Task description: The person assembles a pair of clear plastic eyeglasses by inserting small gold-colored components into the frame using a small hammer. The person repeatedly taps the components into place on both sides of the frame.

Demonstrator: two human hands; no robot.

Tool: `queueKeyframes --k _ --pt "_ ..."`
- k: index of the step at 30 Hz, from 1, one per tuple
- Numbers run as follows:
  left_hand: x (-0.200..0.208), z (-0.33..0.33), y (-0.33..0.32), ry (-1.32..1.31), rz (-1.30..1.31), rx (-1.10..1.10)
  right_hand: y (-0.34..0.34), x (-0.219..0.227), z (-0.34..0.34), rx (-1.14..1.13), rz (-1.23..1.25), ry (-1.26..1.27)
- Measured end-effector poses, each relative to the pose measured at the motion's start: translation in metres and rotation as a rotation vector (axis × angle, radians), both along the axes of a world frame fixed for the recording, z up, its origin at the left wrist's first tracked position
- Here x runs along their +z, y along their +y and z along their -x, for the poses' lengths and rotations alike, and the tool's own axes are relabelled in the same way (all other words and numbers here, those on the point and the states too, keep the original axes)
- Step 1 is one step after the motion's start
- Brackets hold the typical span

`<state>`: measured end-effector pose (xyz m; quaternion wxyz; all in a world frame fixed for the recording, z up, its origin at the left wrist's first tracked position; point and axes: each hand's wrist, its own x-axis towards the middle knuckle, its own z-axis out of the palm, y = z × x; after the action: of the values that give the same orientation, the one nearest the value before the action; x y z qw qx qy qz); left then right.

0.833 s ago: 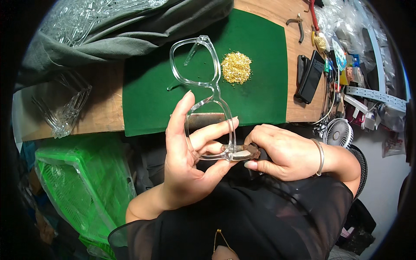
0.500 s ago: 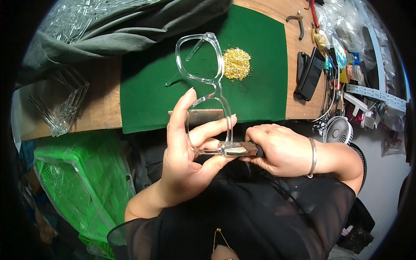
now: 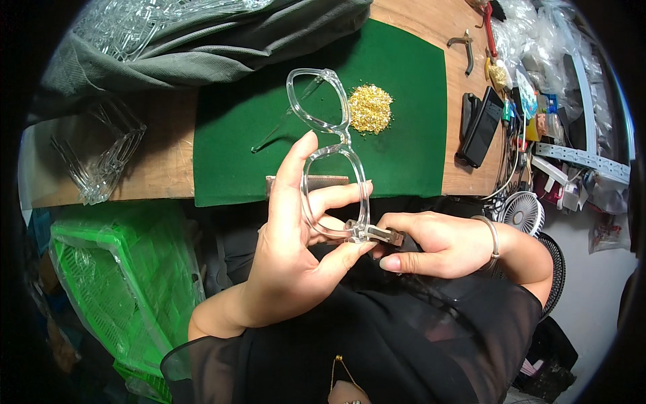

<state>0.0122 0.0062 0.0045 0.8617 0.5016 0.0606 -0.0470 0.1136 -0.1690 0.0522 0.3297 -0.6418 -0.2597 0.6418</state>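
My left hand grips a clear plastic eyeglass frame by its near lens rim, with thumb and fingers around the rim. The frame stands on end, one lens opening above the other, and a clear temple reaches out over the green mat. In my right hand is a plier-like tool; its metal jaws meet the frame's near hinge corner, and my palm hides the handles. Beyond the frame, a pile of tiny gold-coloured pieces lies on the green mat.
More clear frames lie at the left, others by a grey cloth. A black phone-like device, cutters and a white fan are at the right. A green plastic crate stands low left.
The frame has turned and shifted slightly right, its far temple swinging further out. My right hand has turned, its thumb now showing along the tool, and the jaws are angled differently.
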Motion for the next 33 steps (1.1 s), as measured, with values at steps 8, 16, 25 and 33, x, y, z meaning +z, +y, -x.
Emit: queueKeyframes --k 8,16,25,33 --pt "-0.003 0.0 0.0 -0.046 -0.007 -0.025 0.004 0.006 -0.002 0.085 0.021 -0.197" --pt "-0.009 0.004 -0.002 -0.078 -0.124 -0.02 0.006 -0.002 0.015 0.075 0.135 -0.475" --pt "0.002 -0.004 0.004 0.0 -0.039 0.038 0.006 -0.001 -0.004 -0.036 0.009 0.017" --pt "0.001 -0.002 0.004 0.022 -0.018 0.027 0.002 -0.004 -0.005 0.027 -0.005 -0.017"
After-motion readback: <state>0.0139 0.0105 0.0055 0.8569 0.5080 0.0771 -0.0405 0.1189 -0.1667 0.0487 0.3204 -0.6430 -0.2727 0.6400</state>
